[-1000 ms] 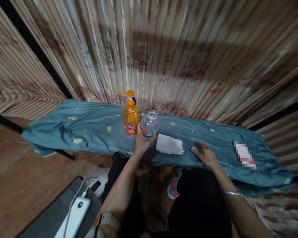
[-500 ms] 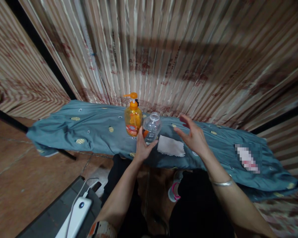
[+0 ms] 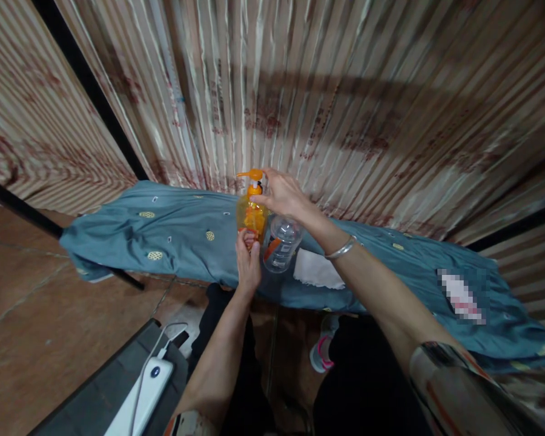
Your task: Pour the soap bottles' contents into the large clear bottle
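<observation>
An orange-yellow pump bottle (image 3: 251, 212) stands upright on the patterned teal cloth. My left hand (image 3: 247, 260) has its fingers curled against the front of the bottle's lower part, covering much of the label. Around the pump neck from the right is my right hand (image 3: 285, 192), its thumb across the collar and the other fingers partly hidden behind it. Just right of the pump bottle stands a clear, open-topped plastic bottle (image 3: 280, 248), touched by neither hand. A folded white cloth (image 3: 318, 270) lies beside it, below my right forearm.
The teal cloth (image 3: 191, 254) covers a long, narrow surface in front of a striped curtain (image 3: 300, 121). A blurred-out white and red item (image 3: 461, 297) lies at its right. At lower left, a white power bank (image 3: 140, 393) with a cable rests on a dark surface.
My left hand has let go of the clear bottle and moved left onto the pump bottle. My right hand has come left and up from above the cloth to the pump neck.
</observation>
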A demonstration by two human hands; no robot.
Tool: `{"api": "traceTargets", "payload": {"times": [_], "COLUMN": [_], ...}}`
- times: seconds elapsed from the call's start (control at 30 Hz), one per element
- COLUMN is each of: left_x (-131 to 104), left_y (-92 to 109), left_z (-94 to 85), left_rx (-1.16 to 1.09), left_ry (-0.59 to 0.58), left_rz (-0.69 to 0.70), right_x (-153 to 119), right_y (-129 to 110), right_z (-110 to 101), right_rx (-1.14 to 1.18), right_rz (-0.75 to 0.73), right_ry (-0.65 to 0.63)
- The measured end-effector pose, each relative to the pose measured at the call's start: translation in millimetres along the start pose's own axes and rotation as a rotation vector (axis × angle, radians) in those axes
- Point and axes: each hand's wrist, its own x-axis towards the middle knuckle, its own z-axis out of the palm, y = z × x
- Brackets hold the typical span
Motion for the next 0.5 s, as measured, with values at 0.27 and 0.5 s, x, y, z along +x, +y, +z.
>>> {"api": "traceTargets", "payload": {"times": [0.27, 0.5], "left_x": [11.8, 15.0], "left_y": [-13.2, -13.9], "left_z": [-1.8, 1.4], "left_rx": [0.123, 0.092], "left_ry": [0.078, 0.084], "left_rz": [-0.002, -0.049], "right_x": [21.8, 16.7], "right_y": [-4.6, -25.6], "right_z": [4.7, 14.2], "right_rx": [-0.041, -0.020], "right_rz": [0.054, 0.001], "right_ry": [-0.061, -0.095]}}
